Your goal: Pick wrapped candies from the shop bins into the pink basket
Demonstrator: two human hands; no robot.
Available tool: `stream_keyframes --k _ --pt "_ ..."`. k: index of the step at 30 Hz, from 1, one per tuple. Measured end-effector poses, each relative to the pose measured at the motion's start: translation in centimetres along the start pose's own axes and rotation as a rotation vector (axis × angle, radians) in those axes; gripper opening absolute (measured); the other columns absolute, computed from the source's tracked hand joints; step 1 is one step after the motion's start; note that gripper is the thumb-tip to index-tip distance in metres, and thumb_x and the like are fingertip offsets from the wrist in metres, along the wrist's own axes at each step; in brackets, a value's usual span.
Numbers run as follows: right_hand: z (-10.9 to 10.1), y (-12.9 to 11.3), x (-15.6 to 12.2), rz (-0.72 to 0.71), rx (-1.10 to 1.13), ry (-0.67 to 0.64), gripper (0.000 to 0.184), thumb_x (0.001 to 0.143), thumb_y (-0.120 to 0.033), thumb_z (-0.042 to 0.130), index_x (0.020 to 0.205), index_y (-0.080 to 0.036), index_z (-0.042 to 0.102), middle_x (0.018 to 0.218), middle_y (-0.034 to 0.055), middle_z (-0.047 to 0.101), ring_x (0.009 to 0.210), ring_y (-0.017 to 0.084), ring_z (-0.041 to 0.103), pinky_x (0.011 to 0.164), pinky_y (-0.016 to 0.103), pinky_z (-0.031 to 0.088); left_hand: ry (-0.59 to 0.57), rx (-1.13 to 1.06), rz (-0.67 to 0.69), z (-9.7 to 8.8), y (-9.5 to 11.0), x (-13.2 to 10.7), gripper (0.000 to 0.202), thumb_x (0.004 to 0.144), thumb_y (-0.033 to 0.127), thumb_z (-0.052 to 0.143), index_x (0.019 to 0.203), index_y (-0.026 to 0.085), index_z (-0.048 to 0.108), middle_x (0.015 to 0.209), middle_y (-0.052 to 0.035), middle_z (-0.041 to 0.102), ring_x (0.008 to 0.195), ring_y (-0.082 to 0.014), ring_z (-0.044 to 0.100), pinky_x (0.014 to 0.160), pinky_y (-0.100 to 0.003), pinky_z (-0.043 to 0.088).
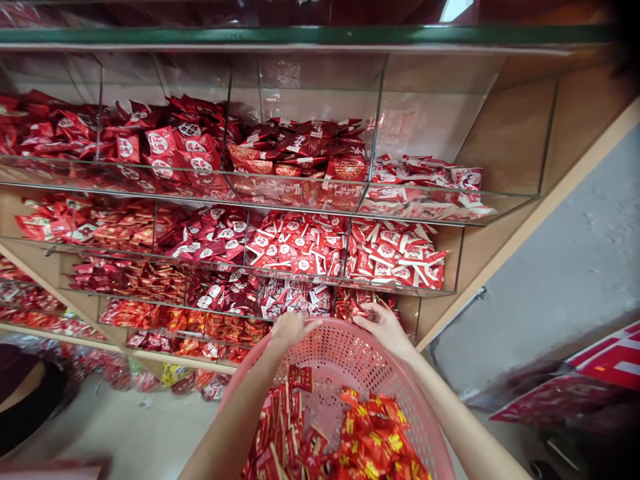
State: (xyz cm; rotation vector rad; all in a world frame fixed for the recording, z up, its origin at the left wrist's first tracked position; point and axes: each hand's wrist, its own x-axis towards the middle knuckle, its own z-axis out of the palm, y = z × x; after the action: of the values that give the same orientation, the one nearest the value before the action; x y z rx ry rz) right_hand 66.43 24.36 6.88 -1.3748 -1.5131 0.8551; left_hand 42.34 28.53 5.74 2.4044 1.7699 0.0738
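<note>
Shows slender forearms (245, 403), bare, tapering to narrow wrists (277, 347); includes bare left hand (290, 329) and bare right hand (384, 328).

Nearest you, between your forearms, lies the basket (350, 345), with the left heap of packets (281, 427) and the right heap of packets (375, 437) inside it. Your left hand (291, 329) and right hand (385, 330) are at its far rim. Beyond stands the shelf unit (490, 247), with more packets (300, 243) in its tiered compartments. A wall (560, 260) is right of it; part of another person (35, 400) is at the near left.
</note>
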Motion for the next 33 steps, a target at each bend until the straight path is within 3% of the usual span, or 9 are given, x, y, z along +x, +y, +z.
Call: stream_keyframes --k 5,10,14,17,20,24,27,33 --pt "1.5 -1.6 -2.6 0.298 0.63 -0.223 0.034 0.074 -0.041 0.064 0.096 -0.023 0.046 0.089 0.0005 0.064 0.076 0.014 0.065 0.073 0.03 0.051 0.016 0.016 0.022 0.1 -0.1 0.1 0.082 0.073 0.076 0.009 0.097 0.02 0.065 0.089 -0.0137 0.069 0.087 -0.0273 0.064 0.074 -0.036 0.047" --pt "2.9 -1.6 -3.6 0.435 0.817 -0.271 0.036 0.075 -0.039 0.065 0.099 -0.024 0.043 0.088 -0.0002 0.065 0.061 0.008 0.064 0.052 0.017 0.048 0.017 0.033 0.016 -0.1 0.1 0.0 0.08 0.075 0.075 0.012 0.097 0.02 0.065 0.089 -0.0122 0.07 0.087 -0.0257 0.064 0.074 -0.033 0.046" --pt "3.2 -1.6 -3.9 0.482 0.855 -0.351 0.033 0.083 -0.053 0.048 0.088 -0.021 0.05 0.09 0.0029 0.066 0.055 0.006 0.06 0.046 0.015 0.043 0.014 0.029 -0.012 -0.3 0.2 -0.1 0.079 0.074 0.075 0.014 0.098 0.019 0.065 0.089 -0.0128 0.069 0.089 -0.0265 0.064 0.075 -0.033 0.046" --pt "3.5 -1.9 -4.3 0.45 0.787 -0.396 0.041 0.085 -0.057 0.04 0.094 -0.021 0.056 0.098 0.0059 0.064 0.068 0.01 0.063 0.055 0.019 0.048 0.007 0.024 0.003 -0.3 0.2 -0.1 0.081 0.073 0.076 0.011 0.097 0.019 0.065 0.088 -0.0126 0.069 0.088 -0.0265 0.064 0.074 -0.033 0.046" --pt "3.8 -2.0 -4.8 0.29 0.651 -0.37 0.034 0.082 -0.045 0.053 0.11 -0.027 0.054 0.118 0.0044 0.056 0.096 0.015 0.06 0.075 0.027 0.05 0.018 0.037 0.017 -0.2 0.1 -0.1 0.084 0.073 0.076 0.009 0.097 0.019 0.065 0.088 -0.0135 0.069 0.086 -0.0274 0.064 0.073 -0.035 0.047" --pt "4.5 -1.3 -5.0 0.004 0.373 -0.347 0.045 0.074 -0.028 0.063 0.117 -0.027 0.05 0.131 0.0041 0.047 0.122 0.019 0.04 0.101 0.038 0.036 0.004 0.047 0.015 0.0 0.1 0.0 0.084 0.073 0.076 0.009 0.1 0.019 0.064 0.09 -0.0145 0.069 0.088 -0.0276 0.064 0.074 -0.036 0.047" --pt "5.1 0.2 -4.9 -0.104 0.222 -0.351 0.052 0.072 -0.016 0.059 0.122 -0.026 0.046 0.131 0.0046 0.046 0.122 0.018 0.04 0.104 0.039 0.03 0.004 0.048 0.014 0.1 0.0 0.1 0.083 0.073 0.077 0.01 0.101 0.02 0.063 0.09 -0.014 0.069 0.089 -0.0268 0.064 0.075 -0.035 0.046" --pt "7.1 3.0 -4.7 -0.15 -0.241 -0.479 0.048 0.065 -0.008 0.054 0.111 -0.02 0.055 0.104 0.0054 0.052 0.093 0.018 0.053 0.083 0.032 0.043 0.015 0.04 0.016 0.3 -0.1 0.2 0.084 0.072 0.077 0.009 0.098 0.02 0.064 0.088 -0.0137 0.069 0.088 -0.0275 0.064 0.074 -0.036 0.047"
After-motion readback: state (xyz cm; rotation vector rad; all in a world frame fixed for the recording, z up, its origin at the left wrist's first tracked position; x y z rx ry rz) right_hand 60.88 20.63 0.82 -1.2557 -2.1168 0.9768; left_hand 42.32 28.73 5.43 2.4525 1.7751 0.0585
